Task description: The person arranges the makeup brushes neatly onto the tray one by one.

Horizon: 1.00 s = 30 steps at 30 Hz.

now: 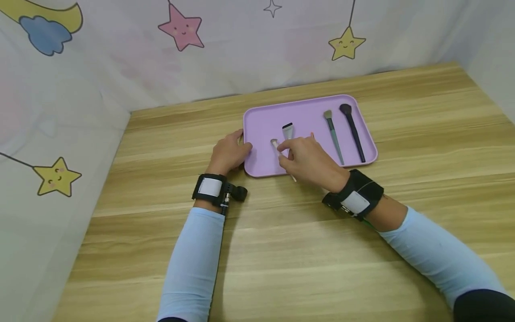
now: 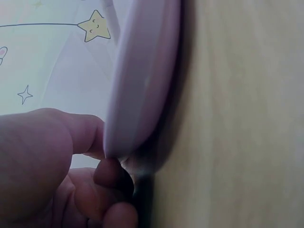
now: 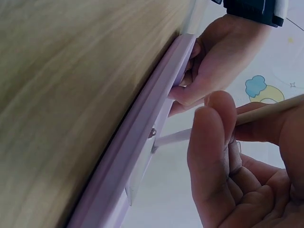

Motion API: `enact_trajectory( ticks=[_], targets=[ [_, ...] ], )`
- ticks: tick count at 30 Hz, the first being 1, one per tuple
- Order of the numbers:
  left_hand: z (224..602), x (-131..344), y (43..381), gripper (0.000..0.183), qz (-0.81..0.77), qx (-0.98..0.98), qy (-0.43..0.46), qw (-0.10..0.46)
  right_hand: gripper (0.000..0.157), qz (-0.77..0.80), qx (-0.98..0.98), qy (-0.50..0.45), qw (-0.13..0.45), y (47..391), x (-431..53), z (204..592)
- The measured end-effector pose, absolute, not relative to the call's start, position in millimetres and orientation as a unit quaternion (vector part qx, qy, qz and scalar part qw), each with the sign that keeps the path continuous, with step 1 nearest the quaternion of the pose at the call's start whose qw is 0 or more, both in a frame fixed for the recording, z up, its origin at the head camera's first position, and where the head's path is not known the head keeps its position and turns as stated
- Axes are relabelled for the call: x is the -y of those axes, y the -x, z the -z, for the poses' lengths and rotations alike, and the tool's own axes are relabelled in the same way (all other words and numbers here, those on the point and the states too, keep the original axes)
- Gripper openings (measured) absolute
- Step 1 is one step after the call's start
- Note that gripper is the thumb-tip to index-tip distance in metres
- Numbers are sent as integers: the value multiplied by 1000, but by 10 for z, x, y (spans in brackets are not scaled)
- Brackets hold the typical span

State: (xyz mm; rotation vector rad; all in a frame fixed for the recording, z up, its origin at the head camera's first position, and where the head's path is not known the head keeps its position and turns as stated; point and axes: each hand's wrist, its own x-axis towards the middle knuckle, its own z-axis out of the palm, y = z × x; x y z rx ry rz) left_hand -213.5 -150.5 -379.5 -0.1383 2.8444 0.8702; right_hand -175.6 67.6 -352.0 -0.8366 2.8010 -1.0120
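My left hand [image 1: 228, 154] grips the left rim of a lilac tray [image 1: 261, 117], thumb on top and fingers curled under the edge in the left wrist view. With thumb and fingertips, my right hand [image 1: 307, 160] pinches a slim makeup brush [image 1: 274, 142] with a pale handle. Its small head points away over the tray's left part, and its handle end shows past the near rim. Beyond the right hand lies a flat brush [image 1: 288, 131] with a silver ferrule and dark tip, its lower part hidden by the hand. An orange tip [image 1: 312, 135] peeks out behind the knuckles.
On the tray's right side lie a green-handled brush [image 1: 333, 134] and a large black brush [image 1: 354, 132], roughly side by side. The tray stands on a wood-grain table [image 1: 289, 259]. A white cloth [image 1: 241, 53] with stars hangs along the back and left edges.
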Motion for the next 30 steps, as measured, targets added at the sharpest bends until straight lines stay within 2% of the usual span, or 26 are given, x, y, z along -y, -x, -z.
enact_trajectory(
  ticks=[9,30],
  targets=[
    [3797,1514,2143,61,-281,-956,44,76,22,331,-903,274,16,1804,-655,3547],
    [3798,1496,2147,61,-288,-953,52,78,22,320,-909,268,14,1932,-539,3573]
  ],
)
